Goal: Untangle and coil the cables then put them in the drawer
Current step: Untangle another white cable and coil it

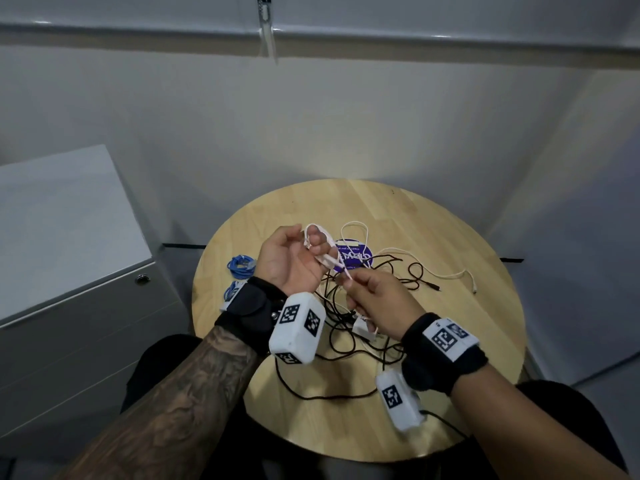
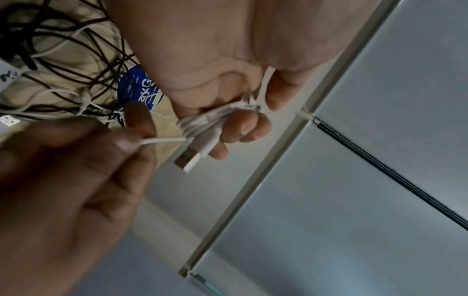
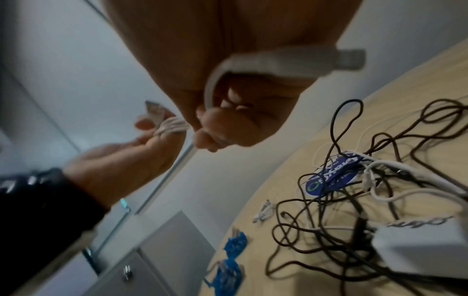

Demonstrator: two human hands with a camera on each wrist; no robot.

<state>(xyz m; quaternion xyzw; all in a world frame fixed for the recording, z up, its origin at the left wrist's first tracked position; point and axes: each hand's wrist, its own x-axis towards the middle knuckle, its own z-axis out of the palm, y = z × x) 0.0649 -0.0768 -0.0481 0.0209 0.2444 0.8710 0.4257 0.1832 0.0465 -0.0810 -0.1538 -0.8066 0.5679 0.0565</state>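
A person sits at a round wooden table [image 1: 433, 216] with both hands raised above it, working on a white cable [image 2: 202, 122]. The left hand [image 1: 291, 261] is palm up, its fingers [image 2: 243, 128] curled round a small bundle of the cable's loops, so the bundle sits wound about the fingers. A USB plug [image 2: 187, 160] sticks out of the bundle just past the fingertips. The right hand [image 1: 377, 299], close beside the left, pinches a free strand of the same cable between thumb and forefinger; the strand runs taut from that pinch straight into the bundle. In the right wrist view another plug [image 3: 349, 59] of white cable lies across the right palm, held under the curled fingers. Below the hands, on the tabletop, lies a loose tangle of black cable [image 1: 367, 306] mixed with more white cable [image 1: 433, 268], spread over a round blue sticker [image 1: 353, 258]. A white charger block [image 3: 418, 248] rests in the tangle near the right wrist. Two coiled blue cables [image 1: 240, 265] lie near the table's left edge, apart from the tangle. To the left of the table stands a grey cabinet [image 1: 69, 237] with a drawer [image 1: 86, 323] that has a small lock; the drawer is closed.
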